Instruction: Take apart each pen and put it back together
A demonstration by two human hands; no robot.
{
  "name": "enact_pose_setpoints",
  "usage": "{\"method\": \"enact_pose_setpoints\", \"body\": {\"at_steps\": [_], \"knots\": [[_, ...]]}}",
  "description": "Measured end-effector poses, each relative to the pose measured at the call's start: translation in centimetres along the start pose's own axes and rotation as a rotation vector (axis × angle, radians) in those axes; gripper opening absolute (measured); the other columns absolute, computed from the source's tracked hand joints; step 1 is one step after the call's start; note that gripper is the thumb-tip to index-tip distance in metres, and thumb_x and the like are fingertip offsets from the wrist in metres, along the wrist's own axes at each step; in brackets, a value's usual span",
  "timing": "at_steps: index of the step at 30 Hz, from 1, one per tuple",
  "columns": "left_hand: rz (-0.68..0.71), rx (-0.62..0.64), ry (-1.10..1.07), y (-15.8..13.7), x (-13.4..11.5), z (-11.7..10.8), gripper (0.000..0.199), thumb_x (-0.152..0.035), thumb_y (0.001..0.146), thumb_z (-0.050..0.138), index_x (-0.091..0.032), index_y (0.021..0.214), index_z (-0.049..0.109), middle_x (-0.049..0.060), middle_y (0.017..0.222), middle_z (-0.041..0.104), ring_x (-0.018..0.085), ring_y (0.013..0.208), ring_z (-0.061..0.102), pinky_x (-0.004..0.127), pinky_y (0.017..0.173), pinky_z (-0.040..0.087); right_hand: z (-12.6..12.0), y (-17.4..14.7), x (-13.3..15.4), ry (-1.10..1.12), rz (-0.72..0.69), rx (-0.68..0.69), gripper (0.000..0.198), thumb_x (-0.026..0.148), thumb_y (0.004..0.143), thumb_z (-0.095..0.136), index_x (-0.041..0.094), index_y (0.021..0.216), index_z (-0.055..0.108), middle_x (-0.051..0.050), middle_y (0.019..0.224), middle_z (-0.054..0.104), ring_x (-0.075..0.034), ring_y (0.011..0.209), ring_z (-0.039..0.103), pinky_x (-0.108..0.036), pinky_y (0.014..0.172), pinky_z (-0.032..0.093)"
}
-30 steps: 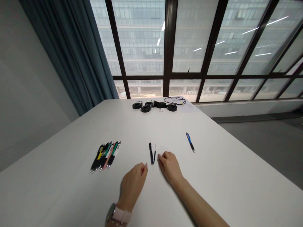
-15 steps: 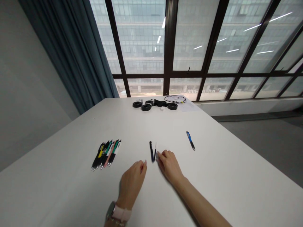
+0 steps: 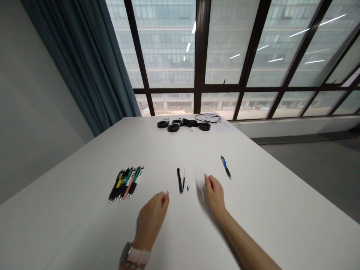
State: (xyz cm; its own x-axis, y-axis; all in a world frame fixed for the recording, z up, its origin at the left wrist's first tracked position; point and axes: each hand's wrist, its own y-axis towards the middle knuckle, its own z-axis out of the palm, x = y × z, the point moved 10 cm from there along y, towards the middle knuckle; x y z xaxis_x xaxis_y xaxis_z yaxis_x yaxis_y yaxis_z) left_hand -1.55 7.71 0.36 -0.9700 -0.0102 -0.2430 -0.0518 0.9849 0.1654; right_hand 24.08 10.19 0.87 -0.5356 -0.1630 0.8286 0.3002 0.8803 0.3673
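Observation:
Near the table's middle lie a black pen barrel [image 3: 179, 180] and a thin pen refill [image 3: 184, 180], their near ends close together. Just right of them rests a small silver pen tip [image 3: 188, 188]. My left hand [image 3: 153, 210], with a watch on its wrist, is closed to the left of these parts and nearer to me; whatever its fingers may hold is hidden. My right hand [image 3: 215, 193] hovers to the right of the pen tip, fingers curled, nothing visible in them. Beyond it lies a blue pen [image 3: 225, 167].
On the left, several pens [image 3: 126, 183] lie side by side in a row. At the far end of the white table [image 3: 135, 142] are black tape-like rolls [image 3: 173, 128] and a coiled black cable [image 3: 208, 118]. A window and a blue curtain [image 3: 81, 56] stand behind.
My right hand has let go of the silver pen tip, leaving it on the table, and moved right. My left hand has shifted slightly left and stays closed.

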Motion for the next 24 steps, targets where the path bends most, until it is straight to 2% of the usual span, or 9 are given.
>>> {"method": "enact_pose_setpoints", "body": {"at_steps": [6,24], "knots": [[-0.016,0.025,-0.015,0.01,0.12,-0.22,0.037,-0.037,0.100,0.036,-0.023,0.069,0.051,0.000,0.068,0.064,0.013,0.059,0.055,0.026,0.057,0.028,-0.16,-0.01,0.00,0.014,0.017,0.000,0.043,0.049,0.096,0.035,0.026,0.061,0.028,0.005,0.055,0.036,-0.016,0.055,0.037,-0.030,0.056,0.027],[-0.009,0.005,-0.010,-0.17,0.06,-0.41,0.037,-0.036,0.100,0.038,-0.023,0.070,0.055,0.001,0.067,0.065,0.014,0.059,0.058,0.027,0.055,0.026,-0.25,-0.04,0.00,-0.020,0.018,-0.003,0.043,0.049,0.094,0.035,0.025,0.059,0.028,0.005,0.053,0.037,-0.015,0.054,0.038,-0.029,0.054,0.026]]}}
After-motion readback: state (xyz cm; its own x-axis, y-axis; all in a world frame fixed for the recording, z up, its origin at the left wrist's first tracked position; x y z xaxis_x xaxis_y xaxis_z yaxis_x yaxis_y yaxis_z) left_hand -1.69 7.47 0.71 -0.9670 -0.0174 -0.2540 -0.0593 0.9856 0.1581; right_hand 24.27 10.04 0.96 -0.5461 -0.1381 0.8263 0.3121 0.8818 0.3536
